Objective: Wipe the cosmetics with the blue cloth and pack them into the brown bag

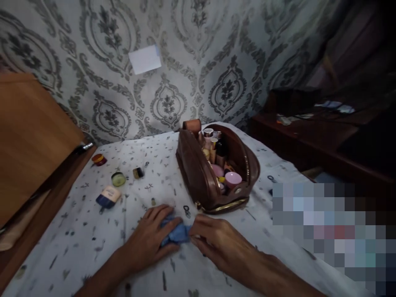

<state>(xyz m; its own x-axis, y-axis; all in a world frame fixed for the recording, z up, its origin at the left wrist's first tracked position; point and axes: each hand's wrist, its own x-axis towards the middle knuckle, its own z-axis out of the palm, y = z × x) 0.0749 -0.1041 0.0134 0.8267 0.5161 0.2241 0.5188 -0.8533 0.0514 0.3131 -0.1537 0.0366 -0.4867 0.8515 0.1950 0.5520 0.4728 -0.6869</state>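
Both hands rest low on a white patterned cloth (93, 231) covering the table. My left hand (151, 239) and my right hand (216, 241) each pinch one end of a small blue cloth (176, 233) lying between them. Just beyond them stands an open brown leather cosmetic bag (201, 173), filled with bottles, tubes and a pink jar (233, 179).
Loose items lie at the left: a red-lidded jar (99, 159), a green jar (118, 178), a small dark bottle (137, 173) and a cream-and-blue compact (108, 196). A wooden board (31, 136) stands far left. A dark wooden shelf (309, 136) runs at right, wallpaper behind.
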